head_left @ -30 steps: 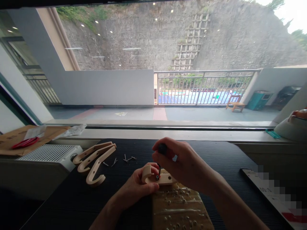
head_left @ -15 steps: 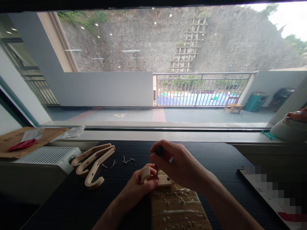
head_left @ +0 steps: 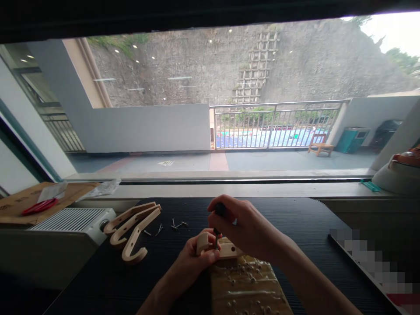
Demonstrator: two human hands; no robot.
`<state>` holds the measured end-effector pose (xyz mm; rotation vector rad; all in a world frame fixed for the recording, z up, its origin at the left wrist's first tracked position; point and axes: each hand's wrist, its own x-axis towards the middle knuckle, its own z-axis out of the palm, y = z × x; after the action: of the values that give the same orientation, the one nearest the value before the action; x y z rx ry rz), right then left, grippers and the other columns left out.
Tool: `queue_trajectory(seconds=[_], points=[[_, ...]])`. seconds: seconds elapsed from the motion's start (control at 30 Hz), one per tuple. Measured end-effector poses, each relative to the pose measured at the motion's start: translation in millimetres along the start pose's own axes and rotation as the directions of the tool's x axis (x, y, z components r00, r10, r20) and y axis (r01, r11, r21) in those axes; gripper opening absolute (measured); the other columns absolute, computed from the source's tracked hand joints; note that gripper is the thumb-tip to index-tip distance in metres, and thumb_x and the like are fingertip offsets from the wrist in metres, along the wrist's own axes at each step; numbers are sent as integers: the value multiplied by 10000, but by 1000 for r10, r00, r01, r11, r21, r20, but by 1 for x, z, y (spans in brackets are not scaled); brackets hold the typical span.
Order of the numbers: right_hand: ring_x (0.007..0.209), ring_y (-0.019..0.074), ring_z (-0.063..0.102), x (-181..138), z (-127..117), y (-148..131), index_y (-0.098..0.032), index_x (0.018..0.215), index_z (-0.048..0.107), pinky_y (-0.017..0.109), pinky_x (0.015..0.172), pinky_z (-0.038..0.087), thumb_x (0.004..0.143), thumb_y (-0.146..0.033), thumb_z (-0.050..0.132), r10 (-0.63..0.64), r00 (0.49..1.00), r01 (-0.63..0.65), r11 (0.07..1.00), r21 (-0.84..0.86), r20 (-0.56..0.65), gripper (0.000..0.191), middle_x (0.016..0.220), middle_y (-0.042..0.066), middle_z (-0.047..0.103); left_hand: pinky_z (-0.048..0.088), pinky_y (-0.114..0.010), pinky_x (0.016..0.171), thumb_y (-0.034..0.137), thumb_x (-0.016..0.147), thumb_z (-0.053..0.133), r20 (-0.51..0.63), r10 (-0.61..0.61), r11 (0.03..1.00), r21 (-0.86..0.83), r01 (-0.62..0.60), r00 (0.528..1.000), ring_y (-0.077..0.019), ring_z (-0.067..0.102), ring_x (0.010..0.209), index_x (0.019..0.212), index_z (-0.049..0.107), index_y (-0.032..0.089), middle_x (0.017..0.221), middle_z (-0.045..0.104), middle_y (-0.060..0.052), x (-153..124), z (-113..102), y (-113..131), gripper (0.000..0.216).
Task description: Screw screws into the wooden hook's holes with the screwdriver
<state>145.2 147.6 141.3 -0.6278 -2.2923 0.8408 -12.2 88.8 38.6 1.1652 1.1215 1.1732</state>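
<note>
On a dark table (head_left: 311, 232), a person's right hand (head_left: 244, 221) had its grip wrapped around the black handle of a screwdriver (head_left: 219, 210), whose shaft pointed down at a pale wooden hook (head_left: 226, 250). The left hand's (head_left: 197, 256) grip was clamped on the hook's curved end; its fingers partly hid the screwdriver's tip. The hook lay across the far end of a pitted board (head_left: 247, 288). Farther left were three more hooks (head_left: 138, 232), with loose screws (head_left: 179, 225) near them.
</note>
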Motion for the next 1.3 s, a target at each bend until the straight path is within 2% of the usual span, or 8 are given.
queue_trajectory(seconds=[0.3,0.4,0.47,0.57,0.7,0.8,1.03,1.3], points=[[599,94,516,-2,-4,2,-183,982,545,210,545,387,835,-233,474,-11,999,11,1000,-1,53,171,693,-6,600,375,-281,787,299,673,690,-1,89,996,20,-89,996,-219,497,930,727,616,152,833,569,-32,6,-2,-8,173],[592,85,508,4,-11,-2,-182,946,553,192,533,381,798,-226,505,6,991,1,999,-50,137,162,695,-12,601,382,-275,775,310,665,694,-5,87,996,19,-87,996,-211,508,906,721,618,147,887,575,-38,7,-5,-13,188],[602,82,508,12,-19,-7,-186,911,577,180,524,375,759,-235,538,6,965,26,993,-115,264,164,720,-12,607,389,-278,771,319,655,699,-22,74,997,7,-74,997,-211,521,893,726,621,146,926,582,-45,8,-6,-16,202],[615,85,515,25,-31,-20,-185,882,614,178,515,371,720,-270,564,23,895,100,963,-250,445,190,769,-1,616,386,-295,808,313,643,706,-37,83,996,-12,-83,996,-242,521,958,718,628,145,984,595,-67,9,-6,-19,200],[683,112,525,35,-39,-40,-168,824,649,215,564,368,700,-208,544,73,852,231,836,-498,518,168,868,35,627,387,-303,822,284,633,717,-34,101,994,-46,-102,994,-244,520,974,709,619,147,1049,577,-74,9,-4,-16,185],[716,121,528,36,-36,-49,-156,842,650,218,572,364,692,-144,517,128,806,271,788,-553,578,201,897,45,629,387,-296,819,277,641,717,-35,82,995,-57,-83,996,-226,527,948,731,611,147,1062,573,-68,7,-4,-13,190],[712,121,523,33,-28,-51,-137,887,656,215,547,348,704,-99,507,64,779,381,742,-552,624,239,928,74,620,374,-241,783,246,713,677,27,73,996,-47,-72,997,-148,515,856,778,596,157,1054,567,-29,3,-5,-10,136],[690,116,509,32,-27,-54,-131,906,666,212,542,336,717,-81,510,96,768,402,697,-594,633,250,910,85,625,383,-216,758,213,687,700,19,44,996,-75,-42,999,-132,512,833,780,594,157,953,581,-13,3,-4,-8,152]])
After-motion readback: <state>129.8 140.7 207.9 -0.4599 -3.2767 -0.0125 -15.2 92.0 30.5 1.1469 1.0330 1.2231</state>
